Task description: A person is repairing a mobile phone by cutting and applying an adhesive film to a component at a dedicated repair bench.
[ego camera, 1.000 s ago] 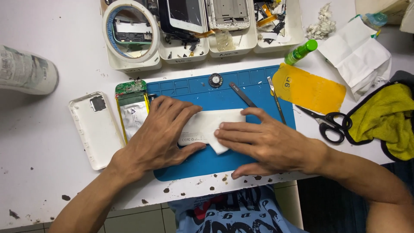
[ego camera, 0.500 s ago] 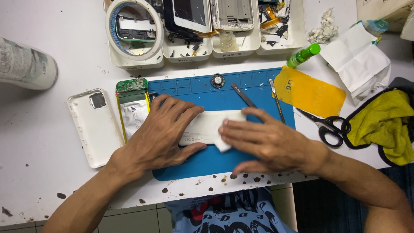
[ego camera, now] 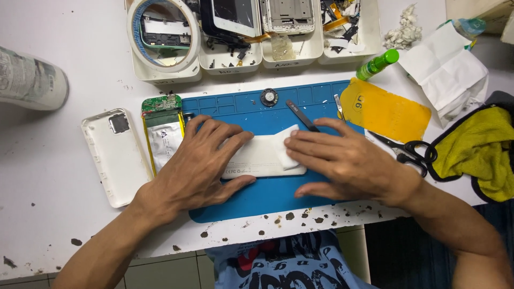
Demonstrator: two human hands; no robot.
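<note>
A white phone back cover [ego camera: 259, 160] lies flat on the blue work mat [ego camera: 257, 195]. My left hand [ego camera: 201, 163] lies spread over its left end and holds it down. My right hand [ego camera: 348, 160] presses a small white wipe [ego camera: 286, 147] onto the cover's right end with flat fingers. Most of the cover's ends are hidden under the two hands.
Left of the mat lie a white phone shell [ego camera: 115, 155] and a battery with a green board [ego camera: 163, 134]. White trays of phone parts [ego camera: 257, 32] line the back. A yellow sheet [ego camera: 385, 112], scissors [ego camera: 409, 152], green bottle [ego camera: 377, 64], tweezers [ego camera: 302, 115] and yellow cloth [ego camera: 479, 152] sit right.
Both hands stay on the white cover; the right hand with the wipe has shifted slightly. The view has drifted a little.
</note>
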